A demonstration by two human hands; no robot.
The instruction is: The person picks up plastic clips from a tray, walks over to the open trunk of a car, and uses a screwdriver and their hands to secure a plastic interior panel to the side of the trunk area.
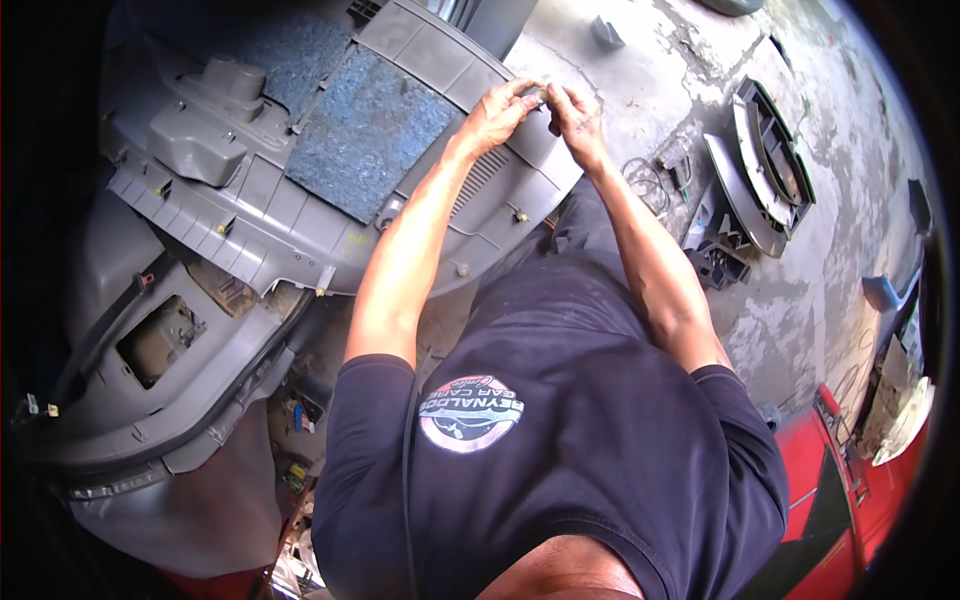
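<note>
My left hand (502, 113) and my right hand (576, 118) meet above the far right corner of a large grey plastic car trim panel (500, 225). Fingers and thumbs of both are pinched together almost tip to tip. Between them shows a tiny pale spot, too small to name. The panel lies with its ribbed back side up. A blue fibre pad (370, 130) covers its middle, and a slotted grille (478, 182) sits under my left wrist. Small yellowish clips, such as one clip (520, 216), stand along the panel's near edge.
More grey trim (215, 370) with a square opening lies at left. On the stained concrete floor (680, 60) at right are curved black and grey parts (765, 165), a coiled cable (645, 180) and a dark bracket (718, 262). Red car bodywork (815, 480) is at lower right.
</note>
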